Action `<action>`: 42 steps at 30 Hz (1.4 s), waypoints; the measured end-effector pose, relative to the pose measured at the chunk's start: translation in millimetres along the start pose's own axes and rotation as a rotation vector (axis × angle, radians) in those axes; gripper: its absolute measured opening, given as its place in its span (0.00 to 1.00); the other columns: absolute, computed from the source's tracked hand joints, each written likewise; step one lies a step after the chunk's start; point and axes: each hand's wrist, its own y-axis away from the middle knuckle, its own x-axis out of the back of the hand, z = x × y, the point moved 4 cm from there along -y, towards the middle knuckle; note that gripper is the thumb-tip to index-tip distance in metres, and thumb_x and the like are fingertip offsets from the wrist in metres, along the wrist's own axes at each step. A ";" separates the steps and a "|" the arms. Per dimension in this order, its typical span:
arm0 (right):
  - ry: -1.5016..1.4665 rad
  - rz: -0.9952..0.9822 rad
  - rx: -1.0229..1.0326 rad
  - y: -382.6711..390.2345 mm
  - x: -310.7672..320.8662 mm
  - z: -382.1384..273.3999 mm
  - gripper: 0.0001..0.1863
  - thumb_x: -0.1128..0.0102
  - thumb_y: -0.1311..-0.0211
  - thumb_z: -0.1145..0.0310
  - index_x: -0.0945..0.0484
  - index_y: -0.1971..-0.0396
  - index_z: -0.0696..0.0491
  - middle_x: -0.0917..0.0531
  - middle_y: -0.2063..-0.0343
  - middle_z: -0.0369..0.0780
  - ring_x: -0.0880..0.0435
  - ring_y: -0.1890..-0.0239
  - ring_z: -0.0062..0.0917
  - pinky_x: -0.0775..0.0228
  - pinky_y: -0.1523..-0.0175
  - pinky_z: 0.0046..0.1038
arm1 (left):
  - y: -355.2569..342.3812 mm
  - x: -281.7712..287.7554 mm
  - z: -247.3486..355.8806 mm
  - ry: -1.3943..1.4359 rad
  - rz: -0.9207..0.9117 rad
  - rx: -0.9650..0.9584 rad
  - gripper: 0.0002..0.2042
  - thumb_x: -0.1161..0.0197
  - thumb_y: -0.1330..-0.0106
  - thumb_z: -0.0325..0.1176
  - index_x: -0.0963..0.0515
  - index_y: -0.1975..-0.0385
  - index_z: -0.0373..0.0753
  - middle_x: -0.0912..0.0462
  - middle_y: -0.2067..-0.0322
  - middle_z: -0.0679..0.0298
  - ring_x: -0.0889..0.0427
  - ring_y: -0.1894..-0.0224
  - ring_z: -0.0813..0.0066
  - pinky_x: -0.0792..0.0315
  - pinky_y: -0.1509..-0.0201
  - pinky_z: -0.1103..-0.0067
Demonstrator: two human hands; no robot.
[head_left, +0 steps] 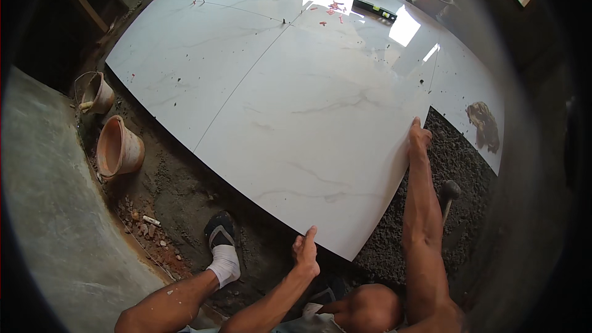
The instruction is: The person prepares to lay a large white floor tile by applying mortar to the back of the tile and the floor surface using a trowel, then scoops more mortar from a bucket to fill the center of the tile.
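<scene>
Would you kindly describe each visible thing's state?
Glossy white veined tile: edges touched by left hand and right hand
Dark grey mortar: exposed
Brown cloth bundle: crumpled
Black rounded mallet: unheld
Black spirit level: unheld
Large orange bucket: uncovered
Smaller orange bucket: uncovered

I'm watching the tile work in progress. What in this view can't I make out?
In the head view:
- Underside of the large white tile: hidden by its top face.
- Whether fingers of the left hand and right hand reach under it: hidden by the tile and the hands themselves.
- Lower handle of the mallet-like tool: behind the right forearm.
- Red bits: too small to identify.
</scene>
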 end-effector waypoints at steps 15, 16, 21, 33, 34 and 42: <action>0.213 0.241 0.069 115.2 87.3 -172.4 0.49 0.41 0.45 0.30 0.22 0.55 0.71 0.18 0.53 0.56 0.17 0.51 0.44 0.27 0.45 0.40 | 110.8 74.8 108.4 0.336 -0.231 -0.124 0.22 0.23 0.45 0.49 0.28 0.77 0.41 0.23 0.72 0.71 0.29 0.67 0.85 0.33 0.64 0.82; 0.188 0.257 0.113 127.2 108.8 -200.2 0.49 0.40 0.45 0.30 0.22 0.54 0.71 0.19 0.51 0.56 0.18 0.50 0.44 0.27 0.45 0.40 | 136.9 79.6 121.5 0.318 -0.311 -0.151 0.23 0.22 0.47 0.50 0.29 0.78 0.40 0.23 0.72 0.70 0.29 0.68 0.84 0.33 0.64 0.82; 0.311 0.331 0.171 223.8 203.2 -342.2 0.46 0.36 0.46 0.33 0.21 0.55 0.70 0.17 0.53 0.52 0.17 0.53 0.42 0.25 0.48 0.41 | 306.1 134.7 225.0 0.402 -0.240 -0.099 0.26 0.22 0.48 0.53 0.26 0.73 0.34 0.23 0.78 0.69 0.31 0.75 0.79 0.31 0.69 0.78; 0.429 0.046 0.240 465.1 589.3 -671.3 0.24 0.25 0.46 0.64 0.29 0.62 0.67 0.18 0.64 0.49 0.17 0.66 0.32 0.22 0.61 0.36 | 784.3 260.5 479.9 0.722 -0.731 0.448 0.18 0.26 0.39 0.38 0.22 0.55 0.37 0.18 0.57 0.67 0.23 0.52 0.79 0.31 0.43 0.79; 0.436 -0.029 0.219 485.6 606.7 -688.2 0.25 0.26 0.45 0.65 0.29 0.61 0.68 0.18 0.63 0.49 0.16 0.65 0.33 0.22 0.60 0.36 | 806.9 268.9 490.4 0.720 -0.715 0.455 0.18 0.26 0.39 0.38 0.22 0.55 0.37 0.18 0.57 0.67 0.23 0.52 0.79 0.31 0.43 0.79; 0.454 -0.121 0.385 552.5 748.5 -742.6 0.25 0.24 0.49 0.65 0.28 0.63 0.67 0.19 0.69 0.46 0.18 0.69 0.29 0.25 0.66 0.33 | 959.1 291.0 480.9 0.609 -0.935 0.902 0.28 0.26 0.39 0.40 0.32 0.43 0.40 0.23 0.46 0.66 0.23 0.45 0.73 0.29 0.37 0.71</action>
